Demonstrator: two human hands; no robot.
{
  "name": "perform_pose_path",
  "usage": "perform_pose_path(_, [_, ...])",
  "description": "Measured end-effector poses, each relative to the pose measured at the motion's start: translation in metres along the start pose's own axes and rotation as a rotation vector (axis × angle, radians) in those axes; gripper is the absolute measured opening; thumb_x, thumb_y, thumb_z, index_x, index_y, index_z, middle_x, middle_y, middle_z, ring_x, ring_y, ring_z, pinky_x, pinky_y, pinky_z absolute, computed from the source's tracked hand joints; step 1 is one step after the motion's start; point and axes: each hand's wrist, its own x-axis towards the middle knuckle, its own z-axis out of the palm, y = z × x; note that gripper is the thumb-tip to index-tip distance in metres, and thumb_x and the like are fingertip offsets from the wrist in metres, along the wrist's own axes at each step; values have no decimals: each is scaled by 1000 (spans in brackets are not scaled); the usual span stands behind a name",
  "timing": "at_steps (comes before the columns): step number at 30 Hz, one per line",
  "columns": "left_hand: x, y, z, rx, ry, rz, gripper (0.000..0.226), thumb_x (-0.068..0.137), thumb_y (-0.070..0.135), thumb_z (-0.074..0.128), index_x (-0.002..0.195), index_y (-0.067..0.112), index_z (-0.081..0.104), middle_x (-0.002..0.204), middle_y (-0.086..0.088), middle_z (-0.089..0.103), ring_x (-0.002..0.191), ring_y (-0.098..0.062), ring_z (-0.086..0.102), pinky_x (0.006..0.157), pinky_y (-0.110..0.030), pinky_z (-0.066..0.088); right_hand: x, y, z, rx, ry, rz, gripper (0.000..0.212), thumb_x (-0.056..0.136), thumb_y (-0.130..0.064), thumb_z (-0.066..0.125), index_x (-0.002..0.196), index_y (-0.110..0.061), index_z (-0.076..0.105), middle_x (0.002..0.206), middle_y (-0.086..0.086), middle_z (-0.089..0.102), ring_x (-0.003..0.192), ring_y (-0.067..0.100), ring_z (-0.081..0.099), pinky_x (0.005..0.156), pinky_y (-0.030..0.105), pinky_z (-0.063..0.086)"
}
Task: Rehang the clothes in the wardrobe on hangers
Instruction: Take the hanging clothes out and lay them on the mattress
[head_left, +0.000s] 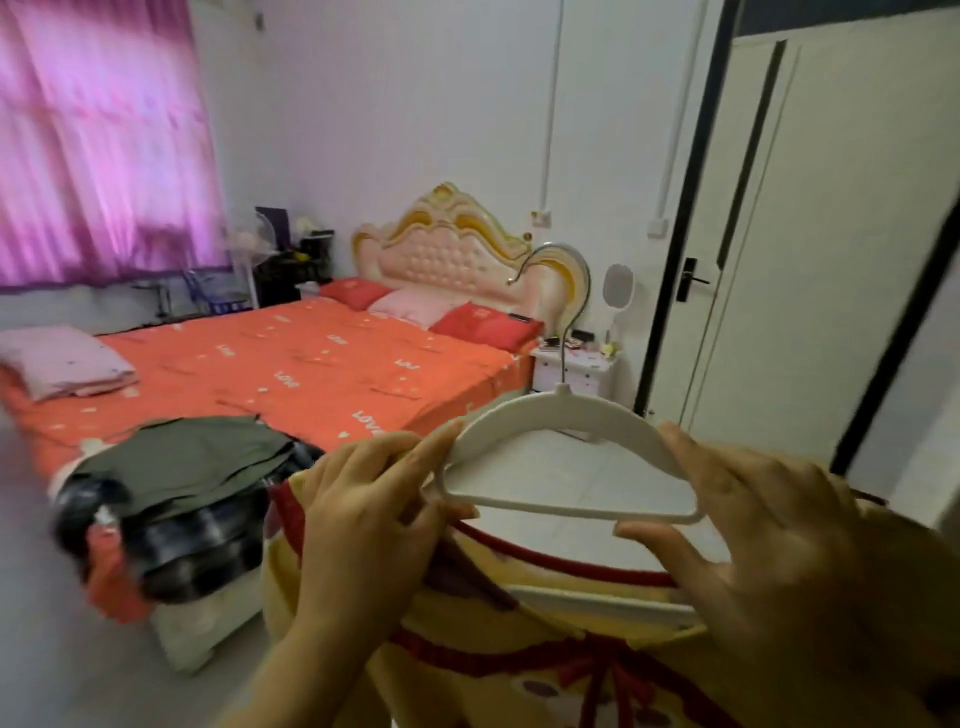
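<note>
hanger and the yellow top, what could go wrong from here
1. The white hanger sits above the red neckline of the yellow top. Forcing its wide ends in could stretch the trim.
2. The left hand seems to carry the top along with the hanger end. A slip there may drop the top.
3. The clothes pile lies at the corner of the bed and could slide off if bumped.

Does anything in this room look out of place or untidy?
Yes. A heap of clothes lies on the near corner of the bed, partly hanging over its edge. The white hanger, held by the left hand and right hand, is not yet inside the yellow garment.
</note>
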Motion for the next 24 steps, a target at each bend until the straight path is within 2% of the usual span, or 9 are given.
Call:
perform_pose_path(2, [13, -46, -8, 46, 16, -13, 64, 61, 19, 83, 117, 26, 53, 93, -8, 67, 83, -29, 60, 72, -48, 49, 21, -23, 46, 55, -14, -2, 64, 78, -51, 52, 124, -7, 52, 95, 14, 67, 92, 22, 46, 79, 32, 33])
perform_pose_path(7, [45, -147, -21, 157, 69, -17, 56, 63, 21, 68, 117, 23, 52, 92, -9, 67, 83, -32, 61, 75, -50, 49, 68, -75, 157, 210, 14, 3, 63, 78, -48, 54, 121, -2, 57, 97, 14, 68, 93, 20, 47, 80, 29, 34])
perform_pose_path(12, [70, -227, -13, 247, 86, -42, 50, 69, 26, 66, 117, 21, 52, 94, -11, 68, 84, -35, 62, 75, -54, 50, 106, -105, 255, 350, 30, -16, 62, 79, -50, 55, 123, -6, 55, 97, 11, 68, 93, 18, 50, 79, 30, 41])
perform_pose_path(16, [84, -279, 10, 376, 140, -98, 54, 65, 18, 69, 117, 18, 55, 95, -10, 68, 90, -29, 58, 80, -48, 44, 134, -114, 334, 468, 66, -77, 61, 81, -49, 56, 128, -11, 50, 102, 9, 67, 97, 17, 51, 83, 31, 41])
perform_pose_path(18, [92, -305, 18, 451, 161, -114, 52, 68, 22, 69, 117, 19, 55, 96, -10, 67, 90, -27, 56, 80, -47, 44, 147, -119, 376, 540, 80, -106, 61, 79, -46, 59, 128, -10, 51, 102, 9, 67, 97, 17, 51, 83, 33, 44])
perform_pose_path(21, [111, -335, 30, 529, 167, -146, 43, 78, 33, 57, 118, 19, 54, 98, -11, 67, 87, -32, 61, 80, -50, 47, 171, -126, 438, 635, 97, -150, 58, 79, -41, 61, 125, -7, 53, 100, 10, 67, 97, 18, 51, 85, 32, 41])
perform_pose_path(24, [133, -361, 40, 600, 206, -169, 41, 80, 34, 53, 118, 20, 55, 96, -10, 67, 85, -31, 61, 79, -45, 43, 202, -133, 489, 763, 45, -185, 57, 79, -40, 60, 127, -11, 50, 102, 9, 66, 97, 19, 51, 85, 34, 40])
